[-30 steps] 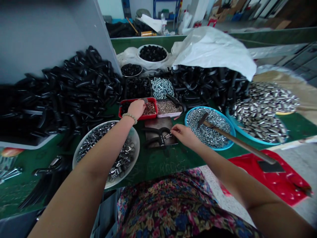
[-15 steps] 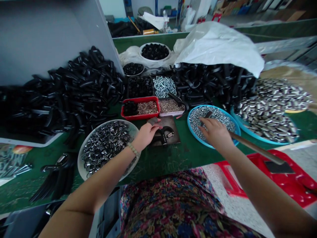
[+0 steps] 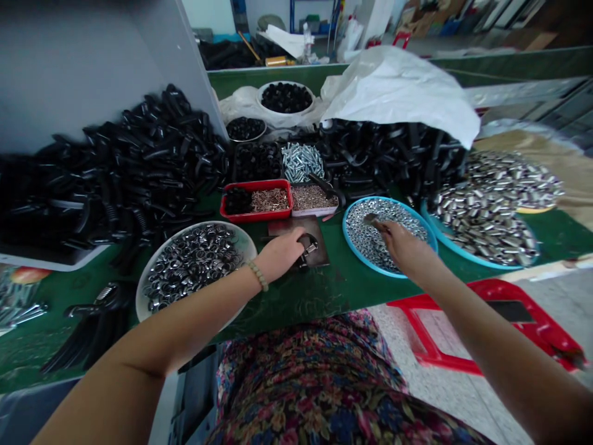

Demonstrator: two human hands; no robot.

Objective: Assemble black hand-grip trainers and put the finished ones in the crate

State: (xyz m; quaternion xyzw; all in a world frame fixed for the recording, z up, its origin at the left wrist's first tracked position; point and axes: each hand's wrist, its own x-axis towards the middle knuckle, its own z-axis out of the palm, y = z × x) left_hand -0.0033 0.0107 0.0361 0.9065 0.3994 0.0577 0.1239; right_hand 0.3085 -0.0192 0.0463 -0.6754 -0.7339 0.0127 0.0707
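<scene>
My left hand (image 3: 283, 252), with a beaded bracelet at the wrist, is closed on a black curved part (image 3: 306, 242) with a small spring, over a dark metal plate (image 3: 319, 256). Over the blue-rimmed tray (image 3: 351, 244) of small silver pieces (image 3: 370, 230), my right hand (image 3: 403, 242) is closed round the handle of a hammer-like tool. The tool's head (image 3: 369, 219) is above the pieces, and most of its handle is hidden by the hand.
A white bowl (image 3: 143, 290) of metal rings sits at the left. Behind the plate are a red tray (image 3: 257, 217) and a tray of small rivets (image 3: 315, 198). Black parts (image 3: 152, 154) are heaped at the left, silver cylinders (image 3: 486, 210) at the right.
My left hand has moved onto the black part on the plate. My right hand has closed round the tool, whose handle no longer sticks out to the right. The view has shifted slightly.
</scene>
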